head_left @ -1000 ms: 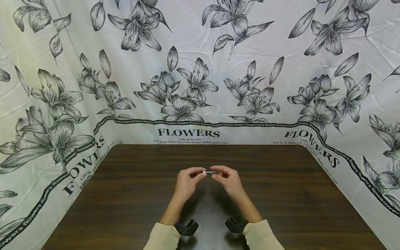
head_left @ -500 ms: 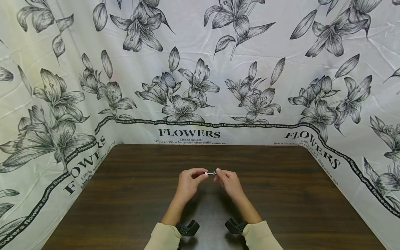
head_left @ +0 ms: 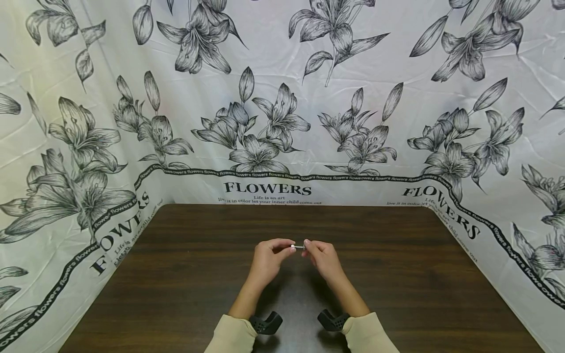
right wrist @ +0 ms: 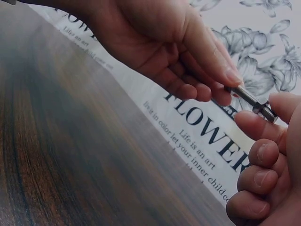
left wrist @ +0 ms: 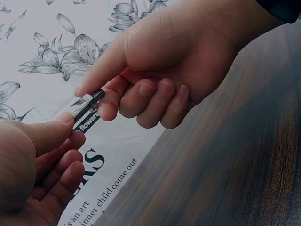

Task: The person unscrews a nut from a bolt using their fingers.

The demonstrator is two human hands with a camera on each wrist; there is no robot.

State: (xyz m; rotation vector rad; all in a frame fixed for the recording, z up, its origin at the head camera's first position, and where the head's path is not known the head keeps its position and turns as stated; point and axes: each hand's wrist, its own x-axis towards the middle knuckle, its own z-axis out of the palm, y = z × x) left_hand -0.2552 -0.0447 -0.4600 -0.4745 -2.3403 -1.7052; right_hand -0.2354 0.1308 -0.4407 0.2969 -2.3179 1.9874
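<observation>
A metal bolt (head_left: 298,247) with a threaded shaft is held roughly level between both hands, above the table. My left hand (head_left: 267,261) pinches its left end between thumb and index finger; those fingertips cover the bolt's head end. Partway along the shaft, near its free end, sits a hex nut (right wrist: 259,107). My right hand (head_left: 325,261) has thumb and index finger on opposite sides of that nut, pinching it, while its other fingers stay curled. In the left wrist view the threaded tip pokes out past the nut (left wrist: 88,98).
Beneath the hands lies a dark wood-grain table (head_left: 198,289). A white cloth with black flower drawings (head_left: 273,132) hangs behind it and along both sides. Each wrist wears a black camera mount (head_left: 266,323).
The right thumb and index finger have turned about the nut, the fingertips shifting over its near side. The left hand keeps its pinch on the bolt and has barely moved.
</observation>
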